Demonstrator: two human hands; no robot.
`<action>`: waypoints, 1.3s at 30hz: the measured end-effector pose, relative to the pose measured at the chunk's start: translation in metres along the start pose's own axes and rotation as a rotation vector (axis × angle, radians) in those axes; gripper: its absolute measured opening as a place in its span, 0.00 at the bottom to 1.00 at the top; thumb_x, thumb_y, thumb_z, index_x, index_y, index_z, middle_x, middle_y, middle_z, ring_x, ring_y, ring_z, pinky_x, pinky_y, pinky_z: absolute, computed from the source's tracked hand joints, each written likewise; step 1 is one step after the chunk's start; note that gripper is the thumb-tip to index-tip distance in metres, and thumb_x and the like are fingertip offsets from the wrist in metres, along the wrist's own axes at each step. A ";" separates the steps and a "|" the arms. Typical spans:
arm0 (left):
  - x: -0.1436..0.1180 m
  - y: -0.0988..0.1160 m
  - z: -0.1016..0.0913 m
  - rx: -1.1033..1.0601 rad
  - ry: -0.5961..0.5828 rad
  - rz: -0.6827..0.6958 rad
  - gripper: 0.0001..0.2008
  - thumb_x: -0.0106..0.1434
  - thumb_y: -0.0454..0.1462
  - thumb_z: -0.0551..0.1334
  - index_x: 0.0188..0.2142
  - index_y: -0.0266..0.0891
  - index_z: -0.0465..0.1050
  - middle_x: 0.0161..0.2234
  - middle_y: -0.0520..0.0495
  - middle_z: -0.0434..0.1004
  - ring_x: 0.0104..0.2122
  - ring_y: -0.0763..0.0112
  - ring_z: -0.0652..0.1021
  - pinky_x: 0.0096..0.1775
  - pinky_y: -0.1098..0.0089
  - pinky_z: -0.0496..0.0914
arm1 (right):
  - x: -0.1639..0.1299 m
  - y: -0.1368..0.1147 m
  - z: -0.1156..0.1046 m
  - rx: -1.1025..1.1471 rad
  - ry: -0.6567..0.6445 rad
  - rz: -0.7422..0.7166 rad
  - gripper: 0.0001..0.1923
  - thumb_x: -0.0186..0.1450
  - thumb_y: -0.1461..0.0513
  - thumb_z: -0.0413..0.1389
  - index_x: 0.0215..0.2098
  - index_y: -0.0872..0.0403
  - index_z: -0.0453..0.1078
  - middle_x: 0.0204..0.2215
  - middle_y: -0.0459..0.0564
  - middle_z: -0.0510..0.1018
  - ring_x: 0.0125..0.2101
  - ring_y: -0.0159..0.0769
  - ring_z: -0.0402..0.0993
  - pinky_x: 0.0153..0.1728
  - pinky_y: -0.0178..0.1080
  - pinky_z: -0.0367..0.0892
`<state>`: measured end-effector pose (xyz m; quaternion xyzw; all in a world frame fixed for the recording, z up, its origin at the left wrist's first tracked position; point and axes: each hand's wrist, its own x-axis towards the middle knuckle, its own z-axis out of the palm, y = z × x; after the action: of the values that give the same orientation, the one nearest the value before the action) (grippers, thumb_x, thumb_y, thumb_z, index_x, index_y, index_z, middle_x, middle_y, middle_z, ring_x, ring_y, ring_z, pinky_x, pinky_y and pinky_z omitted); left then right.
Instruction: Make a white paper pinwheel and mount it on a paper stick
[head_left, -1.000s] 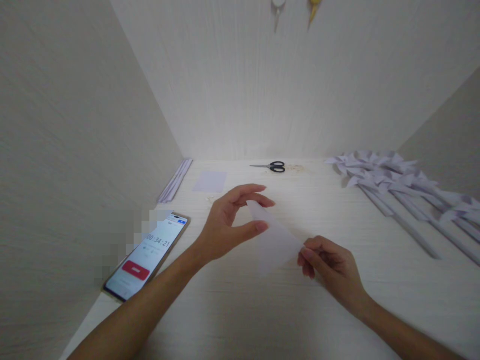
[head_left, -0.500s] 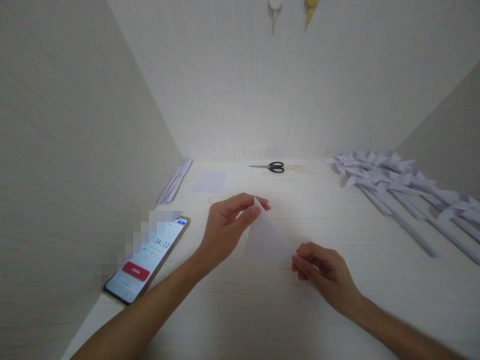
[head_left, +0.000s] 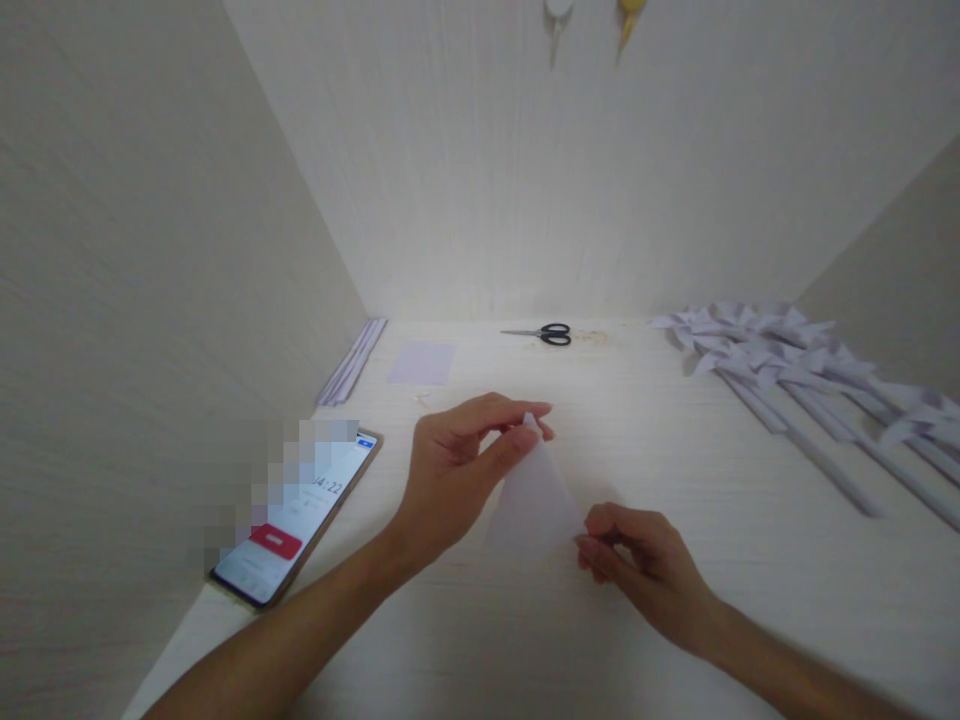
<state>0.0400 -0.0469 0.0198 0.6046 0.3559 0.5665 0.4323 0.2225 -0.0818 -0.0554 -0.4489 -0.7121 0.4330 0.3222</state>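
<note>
A white sheet of paper (head_left: 534,505), three-cornered in outline, is stretched between my two hands above the table. My left hand (head_left: 469,450) pinches its top corner between thumb and fingers. Lower and to the right, my right hand (head_left: 637,560) grips another corner between thumb and forefinger. The paper's lower left edge hangs free and blends with the pale table, so whether it is folded or creased is hard to tell.
A phone (head_left: 296,525) showing a timer lies at the left wall. Behind are rolled paper sticks (head_left: 352,362), a square paper sheet (head_left: 421,363) and black-handled scissors (head_left: 555,334). Several paper pinwheels (head_left: 772,345) with sticks are piled on the right. Two small hooks hang on the back wall.
Both hands have come slightly lower with the paper. My left hand has shifted a little right, and my right hand slightly left, so the held corners are closer together sideways.
</note>
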 end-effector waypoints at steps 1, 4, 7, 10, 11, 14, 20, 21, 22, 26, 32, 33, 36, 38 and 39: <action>0.000 0.000 0.000 -0.010 -0.013 0.012 0.06 0.52 0.35 0.60 0.31 0.42 0.75 0.27 0.50 0.76 0.29 0.74 0.73 0.31 0.73 0.67 | 0.000 -0.001 0.000 0.007 -0.011 -0.002 0.13 0.60 0.58 0.49 0.20 0.55 0.64 0.15 0.45 0.68 0.17 0.27 0.64 0.17 0.30 0.58; 0.002 0.000 -0.003 -0.056 -0.080 0.019 0.05 0.52 0.36 0.61 0.29 0.42 0.76 0.28 0.49 0.75 0.29 0.73 0.72 0.31 0.72 0.66 | 0.000 -0.002 0.000 0.050 -0.057 0.014 0.13 0.59 0.58 0.49 0.20 0.55 0.63 0.15 0.44 0.67 0.16 0.26 0.63 0.17 0.29 0.57; 0.004 0.000 -0.005 -0.141 -0.160 0.006 0.06 0.50 0.38 0.62 0.29 0.43 0.76 0.27 0.48 0.75 0.29 0.73 0.72 0.29 0.72 0.66 | -0.001 -0.002 0.000 0.118 -0.126 0.034 0.13 0.60 0.58 0.49 0.20 0.55 0.62 0.15 0.44 0.67 0.16 0.26 0.63 0.17 0.29 0.57; 0.004 -0.001 -0.006 -0.203 -0.206 -0.002 0.06 0.49 0.38 0.63 0.28 0.43 0.76 0.26 0.48 0.74 0.28 0.73 0.71 0.29 0.72 0.66 | -0.001 -0.003 -0.001 0.172 -0.178 0.051 0.13 0.60 0.57 0.49 0.20 0.55 0.61 0.16 0.44 0.67 0.16 0.26 0.62 0.17 0.29 0.57; 0.004 0.000 -0.006 -0.214 -0.213 -0.001 0.05 0.49 0.38 0.63 0.28 0.43 0.76 0.26 0.48 0.74 0.28 0.74 0.71 0.29 0.72 0.66 | -0.001 -0.004 -0.001 0.180 -0.187 0.056 0.13 0.60 0.57 0.49 0.20 0.55 0.61 0.16 0.44 0.67 0.16 0.25 0.62 0.17 0.29 0.57; 0.005 0.002 -0.007 -0.220 -0.221 0.012 0.04 0.49 0.37 0.63 0.27 0.43 0.76 0.26 0.49 0.74 0.28 0.74 0.71 0.29 0.73 0.66 | -0.001 -0.004 -0.001 0.178 -0.196 0.061 0.14 0.60 0.57 0.49 0.20 0.55 0.61 0.16 0.44 0.67 0.17 0.25 0.62 0.17 0.29 0.57; 0.005 0.006 -0.007 -0.211 -0.251 0.077 0.04 0.47 0.35 0.65 0.26 0.41 0.76 0.23 0.49 0.73 0.26 0.75 0.72 0.29 0.73 0.66 | -0.002 0.001 -0.001 0.172 -0.211 0.062 0.13 0.60 0.57 0.49 0.21 0.56 0.62 0.15 0.44 0.67 0.16 0.25 0.61 0.17 0.29 0.57; 0.006 0.007 -0.007 -0.204 -0.255 0.083 0.04 0.47 0.35 0.64 0.26 0.41 0.76 0.24 0.49 0.73 0.26 0.75 0.72 0.29 0.73 0.67 | -0.002 0.001 -0.001 0.173 -0.213 0.058 0.13 0.60 0.57 0.49 0.21 0.56 0.62 0.15 0.44 0.67 0.17 0.25 0.61 0.18 0.29 0.57; 0.006 0.007 -0.007 -0.198 -0.255 0.092 0.04 0.48 0.34 0.64 0.26 0.41 0.76 0.23 0.48 0.73 0.26 0.75 0.72 0.28 0.72 0.67 | -0.002 0.001 -0.001 0.171 -0.213 0.052 0.13 0.60 0.57 0.49 0.21 0.56 0.62 0.15 0.44 0.67 0.17 0.25 0.61 0.18 0.29 0.57; 0.006 0.010 -0.007 -0.164 -0.249 0.155 0.05 0.48 0.33 0.64 0.27 0.41 0.76 0.23 0.48 0.74 0.25 0.74 0.72 0.27 0.71 0.67 | -0.003 -0.001 -0.002 0.141 -0.212 0.032 0.13 0.60 0.58 0.49 0.20 0.56 0.62 0.15 0.44 0.67 0.17 0.25 0.62 0.18 0.29 0.56; 0.005 0.012 -0.008 -0.105 -0.239 0.246 0.06 0.47 0.30 0.64 0.27 0.39 0.76 0.23 0.47 0.74 0.24 0.73 0.72 0.26 0.71 0.67 | -0.002 -0.001 -0.003 0.112 -0.221 0.046 0.14 0.60 0.57 0.49 0.20 0.56 0.63 0.15 0.45 0.67 0.17 0.25 0.61 0.18 0.29 0.56; 0.005 0.012 -0.008 -0.093 -0.239 0.259 0.06 0.47 0.30 0.64 0.27 0.39 0.76 0.23 0.47 0.74 0.24 0.73 0.72 0.26 0.71 0.67 | -0.003 -0.001 -0.003 0.108 -0.224 0.045 0.14 0.60 0.57 0.49 0.20 0.56 0.63 0.15 0.45 0.67 0.17 0.25 0.61 0.18 0.29 0.56; 0.005 0.013 -0.009 -0.054 -0.234 0.291 0.06 0.47 0.30 0.64 0.27 0.40 0.76 0.22 0.47 0.74 0.23 0.73 0.72 0.26 0.71 0.67 | -0.003 0.000 -0.003 0.098 -0.223 0.036 0.14 0.60 0.57 0.49 0.20 0.56 0.63 0.16 0.45 0.68 0.17 0.25 0.61 0.18 0.29 0.56; 0.004 0.013 -0.009 -0.028 -0.227 0.308 0.06 0.47 0.31 0.64 0.27 0.41 0.76 0.22 0.48 0.74 0.23 0.73 0.72 0.25 0.71 0.67 | -0.004 0.000 -0.003 0.095 -0.221 0.033 0.13 0.60 0.57 0.49 0.20 0.56 0.63 0.16 0.45 0.68 0.17 0.25 0.61 0.18 0.29 0.56; 0.004 0.014 -0.009 -0.017 -0.223 0.318 0.06 0.47 0.31 0.64 0.27 0.41 0.76 0.22 0.48 0.74 0.23 0.73 0.72 0.25 0.71 0.67 | -0.004 0.000 -0.003 0.094 -0.220 0.032 0.13 0.60 0.57 0.49 0.21 0.56 0.63 0.16 0.45 0.68 0.17 0.25 0.61 0.18 0.29 0.56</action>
<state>0.0307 -0.0471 0.0339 0.7084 0.2011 0.5603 0.3793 0.2266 -0.0847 -0.0549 -0.3944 -0.7148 0.5177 0.2562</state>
